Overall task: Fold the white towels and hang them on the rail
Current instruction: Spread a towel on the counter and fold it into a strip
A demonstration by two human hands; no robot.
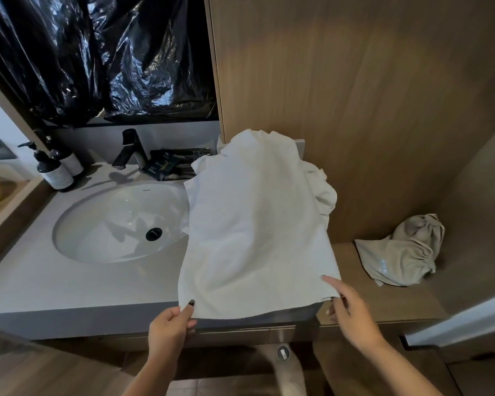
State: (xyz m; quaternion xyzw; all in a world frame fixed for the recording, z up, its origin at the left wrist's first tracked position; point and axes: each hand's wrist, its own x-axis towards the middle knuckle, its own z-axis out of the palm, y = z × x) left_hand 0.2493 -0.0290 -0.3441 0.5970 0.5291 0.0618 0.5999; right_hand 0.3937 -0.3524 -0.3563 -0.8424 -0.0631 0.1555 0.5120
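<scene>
**Student:** What is the figure showing?

**Instructor:** A large white terry-cloth towel [257, 224] is lying spread over the right part of the pale grey stone tabletop [69, 284], its left edge overlapping the rim of the white oval undermount sink [112, 224] and its far end bunching against the brown wood-grain wall panel [355, 110]. The left hand [170, 324] is pinching the near left corner between thumb and fingers. The right hand [352, 312] is grasping the near right corner, with the index finger lying extended on top of the cloth.

**Student:** How is this step best done?

**Instructor:** Judging by the layout, the near edge is being prepared for a fold. Both corners should be kept taut and level, so that the hem is running straight before it is carried over. The crumpled far end likely needs smoothing first, or the fold will be trapping wrinkles.

**Student:** Anything to be watching for?

**Instructor:** The black angular faucet [129, 151] and the two dark pump bottles [55, 170] are standing well apart from the cloth. The left edge, however, could be sagging into the basin. No rail is appearing in this view, so hanging is not yet in hand.
</scene>
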